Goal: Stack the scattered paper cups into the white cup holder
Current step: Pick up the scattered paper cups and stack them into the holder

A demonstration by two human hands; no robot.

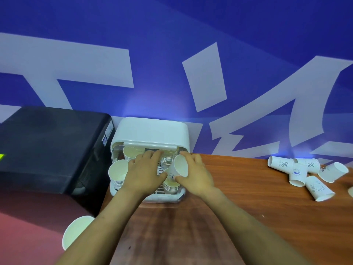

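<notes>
- Head view, nine o'clock: a cup stack (pixel 118 174) stood in the white cup holder (pixel 150 131).
- At centre, the left hand (pixel 144 174) lay with straight fingers over the tray, probably steadying it.
- The right hand (pixel 194 174) gripped a paper cup (pixel 178 168), tilted, likely for nesting.
- At three o'clock, scattered cups (pixel 303 172) lay toppled, white with small prints.

From my feed: blue wall (pixel 172 25) w/ big pale lettering across it, a soft glow low on it. Brown wood-grain table (pixel 257 207) butts against the wall. Black box-shaped unit (pixel 47 146) at left (green mark on its edge). Reddish floor (pixel 28 217) below.
</notes>
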